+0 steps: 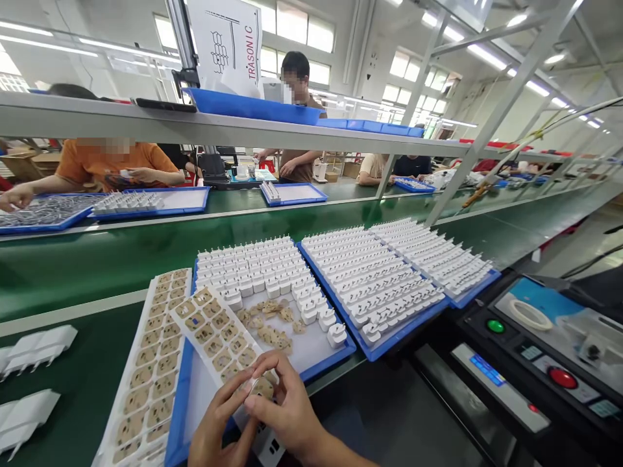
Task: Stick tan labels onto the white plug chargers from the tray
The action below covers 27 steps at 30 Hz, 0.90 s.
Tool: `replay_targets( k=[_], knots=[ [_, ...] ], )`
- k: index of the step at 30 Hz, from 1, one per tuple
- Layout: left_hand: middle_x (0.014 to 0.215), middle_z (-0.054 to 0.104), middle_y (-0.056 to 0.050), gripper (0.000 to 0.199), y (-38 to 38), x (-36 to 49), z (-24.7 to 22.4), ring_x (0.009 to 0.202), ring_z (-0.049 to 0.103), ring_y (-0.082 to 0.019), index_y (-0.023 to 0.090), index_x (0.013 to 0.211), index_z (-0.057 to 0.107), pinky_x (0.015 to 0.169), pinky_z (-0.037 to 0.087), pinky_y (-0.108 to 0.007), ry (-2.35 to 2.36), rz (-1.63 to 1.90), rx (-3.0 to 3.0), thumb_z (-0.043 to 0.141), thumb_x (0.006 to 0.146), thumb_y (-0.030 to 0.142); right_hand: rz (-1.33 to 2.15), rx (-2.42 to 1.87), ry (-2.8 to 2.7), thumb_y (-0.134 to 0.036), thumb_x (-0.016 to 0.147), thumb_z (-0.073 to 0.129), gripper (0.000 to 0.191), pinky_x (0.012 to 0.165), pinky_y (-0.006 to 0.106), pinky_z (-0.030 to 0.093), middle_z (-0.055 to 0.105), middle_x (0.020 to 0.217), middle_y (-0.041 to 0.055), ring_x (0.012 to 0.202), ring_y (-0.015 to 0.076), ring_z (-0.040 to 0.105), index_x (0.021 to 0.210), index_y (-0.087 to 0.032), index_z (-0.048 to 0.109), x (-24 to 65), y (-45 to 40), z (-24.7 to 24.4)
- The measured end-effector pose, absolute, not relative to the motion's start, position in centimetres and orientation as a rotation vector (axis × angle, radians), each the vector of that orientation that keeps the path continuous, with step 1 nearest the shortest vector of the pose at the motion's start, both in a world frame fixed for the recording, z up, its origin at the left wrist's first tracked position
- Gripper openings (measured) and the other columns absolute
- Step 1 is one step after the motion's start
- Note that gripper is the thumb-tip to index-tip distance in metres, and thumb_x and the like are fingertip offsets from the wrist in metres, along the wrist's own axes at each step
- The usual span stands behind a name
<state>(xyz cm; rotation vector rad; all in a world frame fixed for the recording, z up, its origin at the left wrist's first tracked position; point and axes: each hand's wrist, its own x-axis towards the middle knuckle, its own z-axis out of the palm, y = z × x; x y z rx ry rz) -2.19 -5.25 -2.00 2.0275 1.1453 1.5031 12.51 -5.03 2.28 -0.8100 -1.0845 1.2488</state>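
Observation:
My left hand [224, 415] and my right hand [287, 405] meet at the lower middle, fingers closed around a small white piece [253, 386] that they mostly cover. Under and behind them a white sheet of tan labels [214, 331] lies slanted over a blue tray [180, 415]. A longer label sheet [150, 357] rests along the tray's left side. Rows of white plug housings [253, 263], pins up, fill the tray's back and right part. Loose tan pieces [275, 334] are heaped in its middle.
Two more blue trays [374, 353] of white plugs stand to the right. A machine with a green button [495, 325] and a red button [562, 377] is at the right. White parts [29, 412] lie at left. Across the green belt [121, 243], people work beneath a shelf [341, 135].

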Motion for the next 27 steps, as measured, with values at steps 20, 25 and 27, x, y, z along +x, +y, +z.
replay_targets(
  k=[20, 25, 27],
  knots=[
    [0.117, 0.068, -0.008, 0.041, -5.8, -0.2, 0.1, 0.112, 0.068, -0.022, 0.023, 0.116, 0.057, 0.094, 0.059, -0.04, 1.104, 1.693, 1.998, 0.074, 0.08, 0.01, 1.35, -0.806, -1.082, -0.024, 0.085, 0.061, 0.026, 0.11, 0.04, 0.04, 0.069, 0.115, 0.0041, 0.12, 0.0236, 0.056, 0.103, -0.029, 0.078, 14.0, -5.4, 2.7],
    [0.119, 0.066, -0.008, 0.045, -5.8, -0.1, 0.8, 0.114, 0.067, -0.021, 0.024, 0.119, 0.056, 0.095, 0.059, -0.041, 1.073, 1.701, 2.07, 0.072, 0.081, 0.006, 1.349, -0.782, -1.074, -0.02, 0.082, 0.064, 0.022, 0.108, 0.038, 0.043, 0.066, 0.112, 0.0037, 0.116, 0.0224, 0.058, 0.099, -0.028, 0.076, 13.7, -5.5, 3.1],
    [0.121, 0.065, -0.008, 0.048, -5.8, -0.1, 0.9, 0.115, 0.067, -0.021, 0.024, 0.121, 0.055, 0.096, 0.059, -0.042, 1.048, 1.714, 2.119, 0.071, 0.081, 0.003, 1.339, -0.795, -1.058, -0.02, 0.081, 0.064, 0.018, 0.106, 0.038, 0.043, 0.066, 0.109, 0.0037, 0.114, 0.0224, 0.059, 0.094, -0.027, 0.075, 13.5, -5.5, 3.2]
  ],
)
